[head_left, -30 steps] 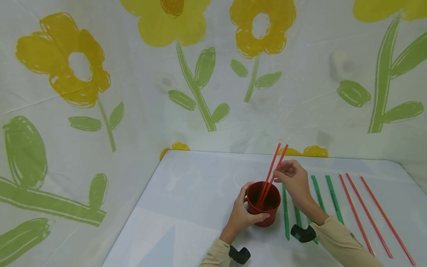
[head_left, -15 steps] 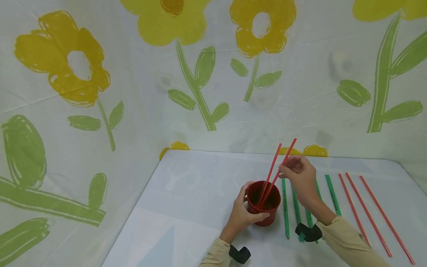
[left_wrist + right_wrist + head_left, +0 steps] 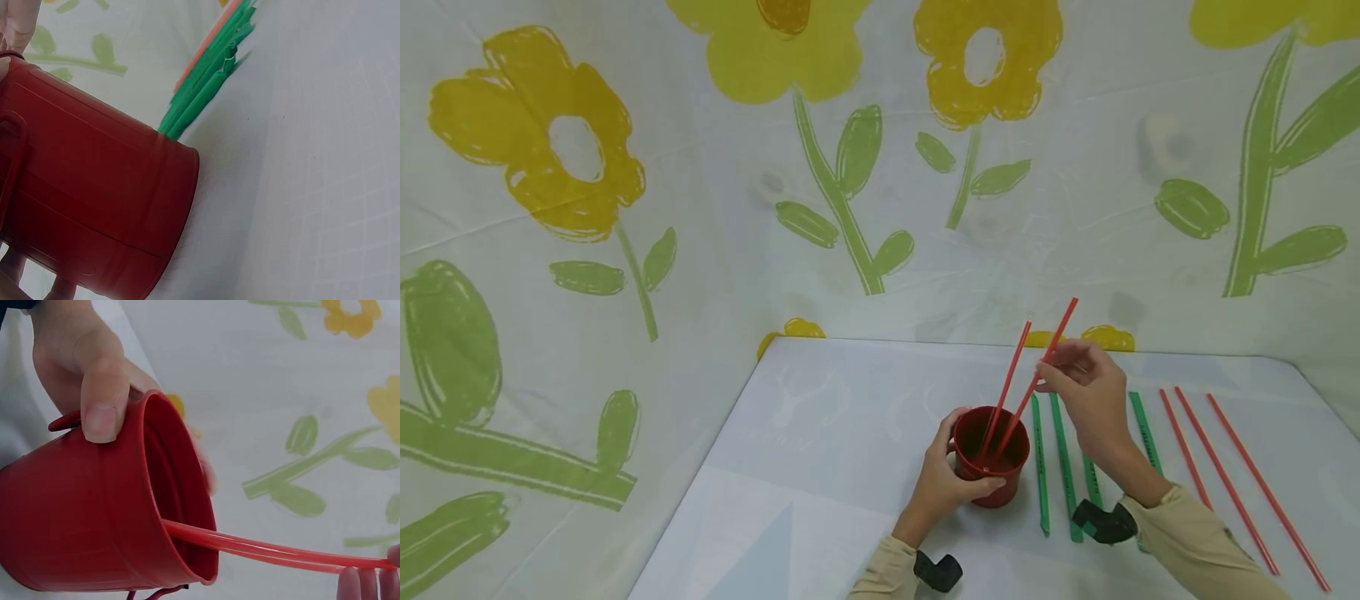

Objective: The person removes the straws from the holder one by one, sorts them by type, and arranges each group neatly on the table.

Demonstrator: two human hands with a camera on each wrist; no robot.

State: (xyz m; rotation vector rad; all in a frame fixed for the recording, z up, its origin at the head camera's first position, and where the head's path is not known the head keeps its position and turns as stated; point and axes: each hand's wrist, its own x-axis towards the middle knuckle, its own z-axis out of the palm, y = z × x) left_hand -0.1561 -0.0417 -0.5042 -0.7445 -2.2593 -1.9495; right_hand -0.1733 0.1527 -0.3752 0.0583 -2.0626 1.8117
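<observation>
In the head view, my left hand (image 3: 951, 475) grips a small red pail (image 3: 1000, 493), its thumb across the near side. The right wrist view shows that thumb near the rim of the tilted-looking pail (image 3: 75, 506). Two red straws stand in the pail. One leans freely against the rim, the loose straw (image 3: 1016, 362). The other, the held straw (image 3: 1066, 321), is pinched between thumb and fingers of my right hand (image 3: 1090, 396), with its lower end still inside the pail. Fingertips (image 3: 350, 584) of the right hand show at the straw's outer end.
Several flat green strips with dark print (image 3: 1041, 467) lie in a row right of the pail, partly under my right forearm. Further right, 3 red straws (image 3: 1226, 479) lie side by side on the white table (image 3: 805, 433). A flower-patterned cloth (image 3: 737, 208) hangs behind.
My right hand has moved up and to the right, drawing the pinched straw away from the other one and partly upward. My left hand and the pail have stayed in place.
</observation>
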